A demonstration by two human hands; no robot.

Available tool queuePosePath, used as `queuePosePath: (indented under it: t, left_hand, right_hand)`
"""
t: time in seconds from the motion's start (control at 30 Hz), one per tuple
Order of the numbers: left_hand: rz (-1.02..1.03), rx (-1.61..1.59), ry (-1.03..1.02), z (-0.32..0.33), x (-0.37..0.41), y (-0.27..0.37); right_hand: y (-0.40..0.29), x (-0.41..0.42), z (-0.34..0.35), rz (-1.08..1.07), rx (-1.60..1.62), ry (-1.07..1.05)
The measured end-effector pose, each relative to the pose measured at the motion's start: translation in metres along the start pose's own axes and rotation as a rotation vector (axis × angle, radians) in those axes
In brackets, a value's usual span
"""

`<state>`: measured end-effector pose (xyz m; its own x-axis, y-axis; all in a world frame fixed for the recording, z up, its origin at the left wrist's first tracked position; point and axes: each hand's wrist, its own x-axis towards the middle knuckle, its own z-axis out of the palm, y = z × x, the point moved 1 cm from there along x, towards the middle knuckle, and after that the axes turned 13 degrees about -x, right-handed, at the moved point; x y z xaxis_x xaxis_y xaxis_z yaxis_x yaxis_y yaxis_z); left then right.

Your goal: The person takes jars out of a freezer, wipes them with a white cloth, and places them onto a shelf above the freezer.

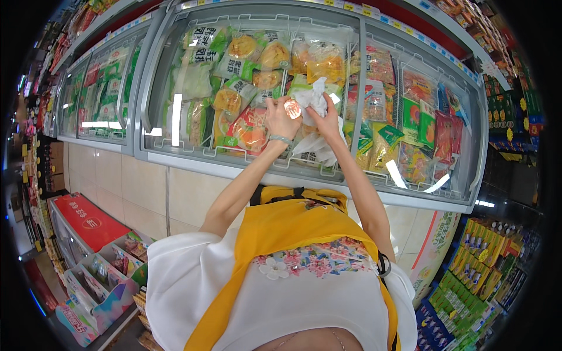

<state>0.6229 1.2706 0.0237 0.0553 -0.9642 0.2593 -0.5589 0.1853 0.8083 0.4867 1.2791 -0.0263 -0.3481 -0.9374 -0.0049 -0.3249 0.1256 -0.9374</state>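
Note:
My right hand (pixel 326 117) pinches a crumpled white sheet (pixel 312 94), paper or thin plastic, between thumb and fingers. Close by on the left, my left hand (pixel 281 120) has its fingers bent, with a grey band around the wrist. A glowing orange-white round patch (pixel 293 109) shows at its thumb side; whether it is an object or light I cannot tell. Both hands are above a glass-topped chest freezer (pixel 193 159). More crumpled white material (pixel 318 149) shows below my hands; whether it joins the held sheet is unclear.
Bagged frozen foods (pixel 241 46) fill wire baskets under the glass. Another freezer (pixel 99 98) adjoins at left. Behind that, a red-topped cabinet (pixel 90 219) and display boxes (pixel 103 281) stand on the tiled floor (pixel 197 197). Stacked boxed goods (pixel 465 281) are at right.

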Motion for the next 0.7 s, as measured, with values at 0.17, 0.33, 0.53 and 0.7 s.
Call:
queuePosePath:
  t: [0.17,0.33,0.53,0.7]
  left_hand:
    - [-0.064,0.033,-0.027,-0.001,-0.001,0.001]
    - [-0.044,0.073,-0.031,0.001,-0.005,0.003]
    - [-0.025,0.034,-0.047,-0.002,-0.004,0.001]
    - [0.027,0.002,-0.087,-0.005,-0.002,-0.006]
  right_hand:
    - [-0.004,0.003,0.014,0.209,0.271,-0.034]
    - [-0.006,0.009,0.026,0.161,0.08,0.299]
    - [-0.012,0.034,0.008,0.762,0.25,0.319]
    - [-0.019,0.031,-0.017,0.419,0.405,-0.119]
